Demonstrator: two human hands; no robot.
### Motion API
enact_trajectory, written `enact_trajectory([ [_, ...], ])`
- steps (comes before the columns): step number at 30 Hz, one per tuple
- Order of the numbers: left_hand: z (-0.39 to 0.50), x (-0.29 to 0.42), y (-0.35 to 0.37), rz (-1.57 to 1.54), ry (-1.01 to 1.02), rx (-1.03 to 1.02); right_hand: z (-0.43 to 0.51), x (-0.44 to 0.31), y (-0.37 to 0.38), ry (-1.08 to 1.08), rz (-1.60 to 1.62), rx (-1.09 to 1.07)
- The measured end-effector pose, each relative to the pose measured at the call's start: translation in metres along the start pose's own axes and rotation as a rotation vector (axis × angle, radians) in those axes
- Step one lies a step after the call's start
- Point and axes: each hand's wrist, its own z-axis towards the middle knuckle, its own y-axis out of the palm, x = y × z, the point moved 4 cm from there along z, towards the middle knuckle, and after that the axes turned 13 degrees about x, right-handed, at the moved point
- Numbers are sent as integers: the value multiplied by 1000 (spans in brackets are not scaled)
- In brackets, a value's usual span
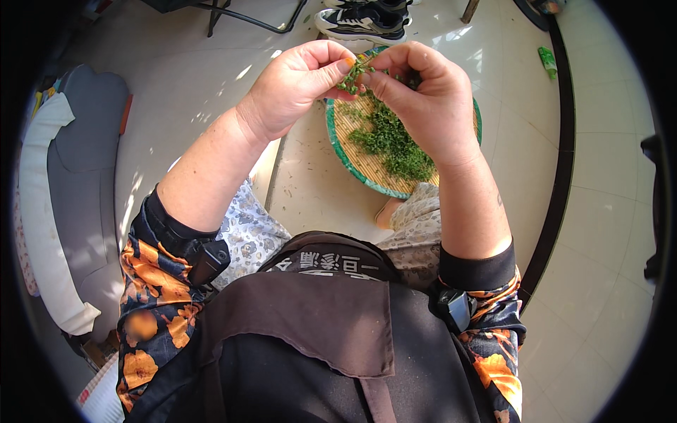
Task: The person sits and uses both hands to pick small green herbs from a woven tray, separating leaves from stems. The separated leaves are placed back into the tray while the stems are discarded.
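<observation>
Before me, both hands meet over a small sprig of green buds or berries (350,82). My left hand (299,79) pinches it between thumb and fingers, and the thumbnail looks orange. From the other side my right hand (433,100) grips its thin stems with thumb and forefinger. Below the hands lies a round, flat bamboo tray (359,166) with a green rim. A loose heap of fine green sprigs (399,145) covers its middle; my right hand and forearm hide part of it.
Black-and-white sneakers (365,24) stand beyond the tray. At the left is a grey sofa (82,158) with a white cloth on it. A dark metal frame (254,18) is at the top. A green packet (548,62) lies on the tiled floor at right, beside a dark strip (566,121).
</observation>
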Motion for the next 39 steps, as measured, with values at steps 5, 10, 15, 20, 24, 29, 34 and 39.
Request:
enact_trajectory([
  [5,-1,0,-1,34,-1,-1,-1,3,2,-64,-29,-9],
  [10,-2,2,1,18,10,0,-1,0,2,-91,-67,-57],
  [15,-3,2,2,-2,-11,-5,-1,1,4,-24,-68,-92],
  [20,-2,-4,-1,-120,-50,-60,-2,6,7,83,14,-95],
  [24,-4,-8,-3,-207,-117,-78,-3,9,11,157,28,-97],
  [29,-6,7,0,-243,-140,-26,-1,10,9,330,85,-20],
  [34,-10,8,6,51,19,111,-1,21,10,397,88,-24],
  [39,-9,7,2,-116,-81,145,-3,27,12,575,274,-90],
])
